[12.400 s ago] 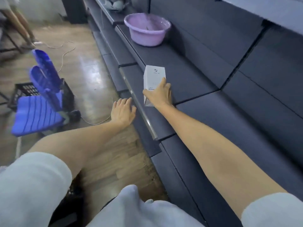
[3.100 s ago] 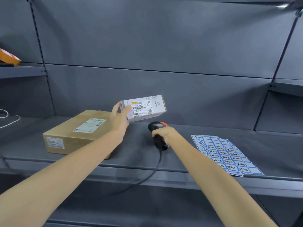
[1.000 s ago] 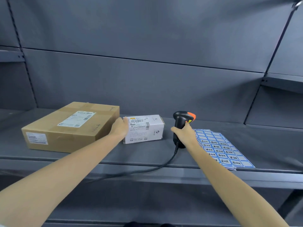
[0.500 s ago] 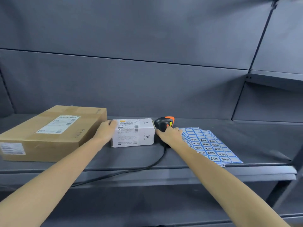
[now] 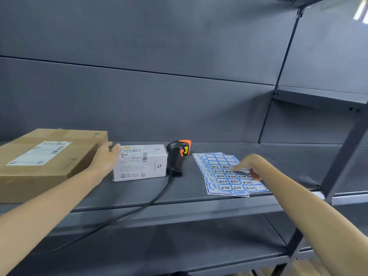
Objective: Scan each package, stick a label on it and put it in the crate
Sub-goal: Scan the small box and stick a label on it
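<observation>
Grey metal shelving fills the view, and one shelf (image 5: pixel 199 200) carries everything at work. Far left lies a brown cardboard box (image 5: pixel 45 156) with a shipping label. Beside it the left hand (image 5: pixel 105 159) rests with relaxed fingers against the end of the small white package (image 5: pixel 140 163), steadying it. Next to that lies the black barcode scanner (image 5: pixel 176 156), set down with its cable trailing off the front. Further right, the right hand (image 5: pixel 248 166) bends its fingertips onto the stack of blue label sheets (image 5: pixel 225 176), apparently picking at one sticker. Lifting a corner cleanly, without dragging the sheet beneath, looks like the key.
</observation>
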The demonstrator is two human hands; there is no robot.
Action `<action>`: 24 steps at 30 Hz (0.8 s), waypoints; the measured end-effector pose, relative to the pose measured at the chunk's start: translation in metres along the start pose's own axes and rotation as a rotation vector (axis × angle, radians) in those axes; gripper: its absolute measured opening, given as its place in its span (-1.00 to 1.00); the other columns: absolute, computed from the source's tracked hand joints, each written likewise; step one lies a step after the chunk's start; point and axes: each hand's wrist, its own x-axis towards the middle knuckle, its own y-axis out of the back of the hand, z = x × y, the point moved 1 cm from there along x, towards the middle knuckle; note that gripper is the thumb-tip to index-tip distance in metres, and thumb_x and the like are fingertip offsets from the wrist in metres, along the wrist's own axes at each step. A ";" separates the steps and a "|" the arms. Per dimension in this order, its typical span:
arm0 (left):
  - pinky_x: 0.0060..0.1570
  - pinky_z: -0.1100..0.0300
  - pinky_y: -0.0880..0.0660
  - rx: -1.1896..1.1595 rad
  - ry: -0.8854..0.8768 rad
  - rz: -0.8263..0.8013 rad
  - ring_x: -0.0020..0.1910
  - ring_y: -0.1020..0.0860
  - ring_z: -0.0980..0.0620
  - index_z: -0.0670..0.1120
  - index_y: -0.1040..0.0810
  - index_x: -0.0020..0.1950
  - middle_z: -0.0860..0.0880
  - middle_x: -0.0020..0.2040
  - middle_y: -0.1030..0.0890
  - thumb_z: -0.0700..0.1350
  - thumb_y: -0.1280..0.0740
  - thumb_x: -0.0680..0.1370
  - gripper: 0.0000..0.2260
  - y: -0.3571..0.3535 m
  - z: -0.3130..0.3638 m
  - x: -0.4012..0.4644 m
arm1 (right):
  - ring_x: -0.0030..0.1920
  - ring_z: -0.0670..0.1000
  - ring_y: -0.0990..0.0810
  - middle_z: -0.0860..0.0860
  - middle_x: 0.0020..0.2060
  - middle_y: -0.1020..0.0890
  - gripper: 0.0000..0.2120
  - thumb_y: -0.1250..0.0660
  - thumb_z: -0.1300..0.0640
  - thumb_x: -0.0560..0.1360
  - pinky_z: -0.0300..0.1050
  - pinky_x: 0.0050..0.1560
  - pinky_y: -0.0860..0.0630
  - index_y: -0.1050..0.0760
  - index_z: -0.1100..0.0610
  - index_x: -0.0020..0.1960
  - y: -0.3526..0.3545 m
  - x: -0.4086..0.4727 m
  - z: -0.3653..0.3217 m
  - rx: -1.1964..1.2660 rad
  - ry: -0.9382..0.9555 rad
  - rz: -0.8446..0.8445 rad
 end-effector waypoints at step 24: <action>0.22 0.01 -0.49 -0.852 0.102 -0.282 0.08 -0.60 -0.15 -0.24 -0.46 0.16 -0.20 0.14 -0.56 -0.02 -0.37 0.51 -0.64 0.003 0.084 -0.041 | 0.01 0.18 -0.68 0.22 0.05 -0.67 -0.68 -0.40 0.24 0.46 0.16 -0.07 -0.63 -0.50 0.27 0.20 0.050 -0.114 -0.070 1.306 0.765 -0.328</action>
